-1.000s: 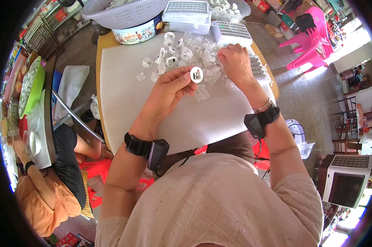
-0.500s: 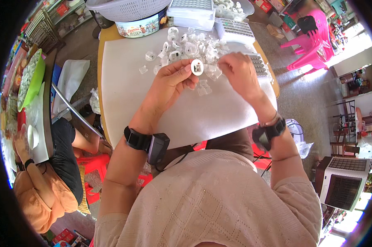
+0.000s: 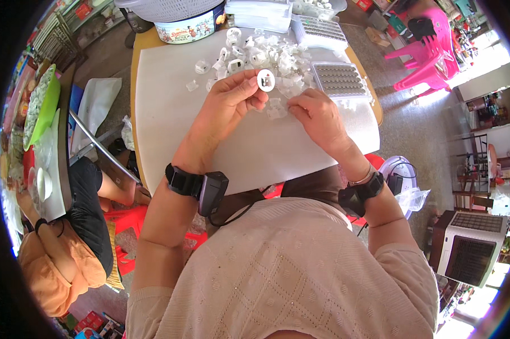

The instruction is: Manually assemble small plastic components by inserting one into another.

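Observation:
Between the thumb and fingers of my left hand [image 3: 228,104] is a round white plastic part [image 3: 269,83] with a small dark insert in its face. My right hand [image 3: 318,117] is to the right of it, lower over the table, thumb and fingers pinched together. Whatever it may hold is too small to make out. Just left of the right fingertips lies a clear plastic piece [image 3: 276,108]. Beyond both hands spreads a loose pile of white and clear plastic parts [image 3: 260,56]. A clear tray with rows of small grey pieces [image 3: 338,80] lies beyond my right hand.
Along the table's far side stand a grey basket [image 3: 170,8], a round tin [image 3: 184,31], stacked trays [image 3: 259,16] and another rowed tray [image 3: 321,34]. At the left, a person [image 3: 57,248] sits by a table with a green bowl [image 3: 45,107] of white parts.
My right hand has come down toward the table near the clear pieces, and its fingers are pinched. The left hand keeps the round part, shifted slightly left in view.

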A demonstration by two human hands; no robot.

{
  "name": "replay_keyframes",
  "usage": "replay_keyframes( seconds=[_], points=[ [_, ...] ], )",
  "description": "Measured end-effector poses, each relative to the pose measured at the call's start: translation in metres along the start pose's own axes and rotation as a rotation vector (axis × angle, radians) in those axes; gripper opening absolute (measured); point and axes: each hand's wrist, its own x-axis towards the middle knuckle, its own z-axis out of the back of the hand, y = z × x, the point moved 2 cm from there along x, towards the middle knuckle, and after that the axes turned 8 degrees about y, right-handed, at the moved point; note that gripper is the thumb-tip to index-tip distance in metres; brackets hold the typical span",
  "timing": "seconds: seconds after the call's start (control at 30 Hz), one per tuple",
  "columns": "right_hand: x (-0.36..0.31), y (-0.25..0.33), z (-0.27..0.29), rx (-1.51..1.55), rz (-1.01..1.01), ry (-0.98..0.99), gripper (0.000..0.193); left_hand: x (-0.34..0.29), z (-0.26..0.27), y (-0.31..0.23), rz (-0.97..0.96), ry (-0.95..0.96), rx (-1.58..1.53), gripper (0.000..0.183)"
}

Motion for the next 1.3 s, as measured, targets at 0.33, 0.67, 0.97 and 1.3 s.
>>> replay_keyframes(
  seconds=[0.33,0.67,0.97,1.3],
  points=[
    [0.01,0.034,0.025,0.402,-0.173,-0.115,0.011,0.0,-0.001,-0.001,0.042,0.009,-0.042,0.03],
    [0.03,0.049,0.021,0.355,0.07,-0.186,0.01,-0.001,-0.005,-0.001,0.083,0.086,0.026,0.034],
    [0.036,0.046,0.032,0.327,-0.055,0.069,0.012,-0.002,-0.008,0.002,0.092,0.119,0.092,0.035],
    [0.033,0.042,0.029,0.318,-0.003,0.099,0.018,-0.003,-0.006,0.004,0.115,0.125,0.098,0.038]
  ],
)
